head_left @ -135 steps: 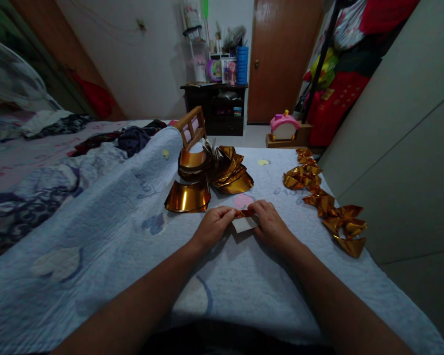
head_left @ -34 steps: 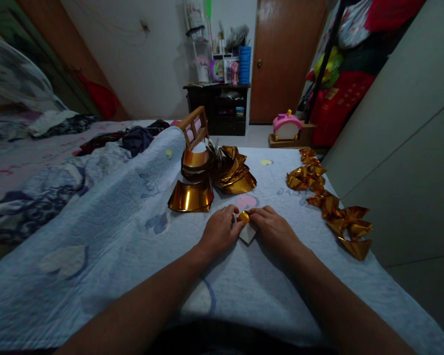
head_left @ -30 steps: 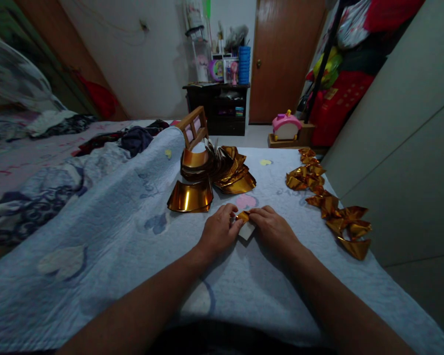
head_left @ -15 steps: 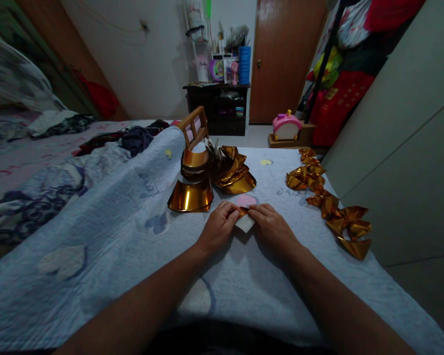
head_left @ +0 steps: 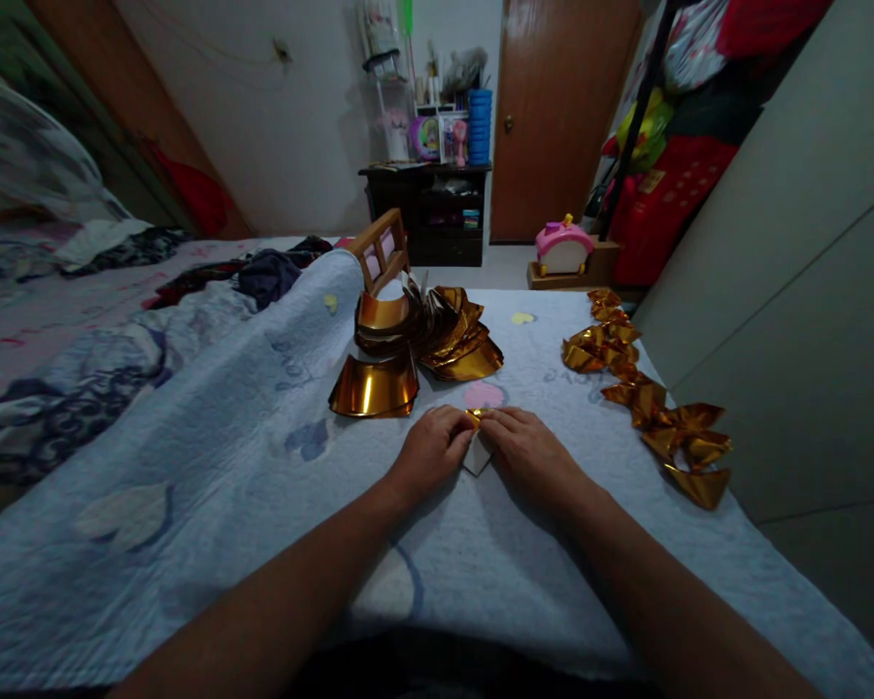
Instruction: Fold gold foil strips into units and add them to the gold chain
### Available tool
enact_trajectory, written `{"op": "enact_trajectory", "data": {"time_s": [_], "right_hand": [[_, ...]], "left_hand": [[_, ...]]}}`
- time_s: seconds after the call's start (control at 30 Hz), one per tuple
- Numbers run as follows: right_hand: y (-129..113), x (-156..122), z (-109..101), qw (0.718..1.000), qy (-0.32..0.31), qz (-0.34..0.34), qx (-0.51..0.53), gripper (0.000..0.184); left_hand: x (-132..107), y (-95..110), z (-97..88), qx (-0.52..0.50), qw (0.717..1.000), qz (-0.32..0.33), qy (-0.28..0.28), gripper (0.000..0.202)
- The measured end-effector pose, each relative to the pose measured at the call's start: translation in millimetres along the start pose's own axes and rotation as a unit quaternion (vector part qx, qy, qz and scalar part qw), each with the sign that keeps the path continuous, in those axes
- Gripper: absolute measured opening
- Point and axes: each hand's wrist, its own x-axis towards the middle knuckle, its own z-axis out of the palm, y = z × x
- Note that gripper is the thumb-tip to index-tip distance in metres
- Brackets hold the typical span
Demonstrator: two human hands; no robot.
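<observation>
Paper piece (head_left: 476, 453), gold foil with white side up, centre of frame on the pale-blue quilt (head_left: 225, 456): partly folded, pinched at its upper tip between left hand (head_left: 433, 449) and right hand (head_left: 528, 451), both pressing it down. Folded gold pieces (head_left: 648, 403): finished, in a row at right of frame. Unfolded gold sheets (head_left: 426, 335): a sizeable stack above the hands, so much seems left.

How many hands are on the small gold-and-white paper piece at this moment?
2. The left hand holds its left side and the right hand its right side; the paper piece is mostly hidden beneath their fingers.
</observation>
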Motion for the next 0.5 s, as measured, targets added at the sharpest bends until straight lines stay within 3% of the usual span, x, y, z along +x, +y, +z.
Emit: {"op": "enact_trajectory", "data": {"time_s": [0.2,0.5], "right_hand": [[-0.2,0.8,1.4,0.999,-0.022,-0.013,0.019,0.024],[-16.4,-3.0,-2.1,0.999,-0.024,-0.005,-0.023,0.026]], "left_hand": [[-0.4,-3.6,-0.7,-0.004,1.0,-0.014,-0.006,0.01],[-0.1,-5.6,-4.5,-0.016,0.999,0.012,-0.038,0.015]]}}
